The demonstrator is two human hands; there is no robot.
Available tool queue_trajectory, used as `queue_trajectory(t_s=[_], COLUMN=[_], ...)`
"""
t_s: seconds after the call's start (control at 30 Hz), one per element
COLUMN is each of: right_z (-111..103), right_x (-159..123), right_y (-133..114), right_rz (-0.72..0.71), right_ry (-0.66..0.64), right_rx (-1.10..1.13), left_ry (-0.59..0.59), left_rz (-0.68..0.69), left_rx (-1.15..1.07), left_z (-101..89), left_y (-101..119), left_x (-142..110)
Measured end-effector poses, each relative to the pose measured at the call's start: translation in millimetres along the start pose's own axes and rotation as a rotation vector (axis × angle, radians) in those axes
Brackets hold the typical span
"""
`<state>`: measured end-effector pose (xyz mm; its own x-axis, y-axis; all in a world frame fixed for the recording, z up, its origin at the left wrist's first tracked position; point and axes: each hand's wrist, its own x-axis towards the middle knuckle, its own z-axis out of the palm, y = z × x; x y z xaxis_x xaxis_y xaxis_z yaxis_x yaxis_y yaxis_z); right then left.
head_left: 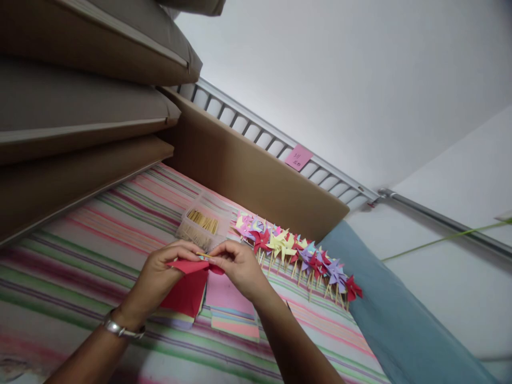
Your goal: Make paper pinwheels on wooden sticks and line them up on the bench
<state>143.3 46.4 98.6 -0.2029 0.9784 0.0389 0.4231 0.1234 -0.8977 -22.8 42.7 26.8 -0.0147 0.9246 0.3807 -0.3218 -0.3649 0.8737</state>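
Observation:
My left hand [162, 272] and my right hand [238, 264] meet over a striped cloth [100, 234], both pinching a folded red paper piece [188, 285]. A thin wooden stick [204, 256] shows between the fingertips of the two hands. Under the hands lies a stack of coloured paper squares [230, 309], pink on top. A silver bracelet [120, 328] is on my left wrist.
A clear plastic box of wooden sticks [202, 223] stands just beyond the hands. A row of several finished paper pinwheels [296, 253] runs to the right along a brown board [256, 176]. Brown cushions [80, 106] are stacked at left. A blue cloth [392, 314] lies right.

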Motion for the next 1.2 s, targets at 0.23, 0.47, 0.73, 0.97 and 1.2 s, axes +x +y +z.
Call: queue_trajectory(t_s=[0.23,0.47,0.73,0.97,1.2], right_z=[1.8,4.3,3.9,2.6,2.2], right_x=[0.2,1.4,1.3,-0.4,-0.4], right_y=[2.4,2.8,4.3,-1.8,-3.0], right_rz=[-0.03,-0.027,-0.1,-0.125,-0.164], right_ry=[0.025,0.041,0.078,0.082,0.1], right_rx=[-0.036,-0.029,-0.105,-0.169,-0.232], left_ry=[-0.012,0.005,0.001,0.012,0.018], left_rz=[0.013,-0.007,0.019,0.026,0.036], left_rx=[0.008,0.001,0.011,0.0,0.019], left_z=[-2.5,-0.8,-0.6,-0.7,-0.6], left_y=[-1.5,3.2,3.1,2.6,3.9], left_x=[-0.8,-0.2,-0.3,-0.4,-1.2])
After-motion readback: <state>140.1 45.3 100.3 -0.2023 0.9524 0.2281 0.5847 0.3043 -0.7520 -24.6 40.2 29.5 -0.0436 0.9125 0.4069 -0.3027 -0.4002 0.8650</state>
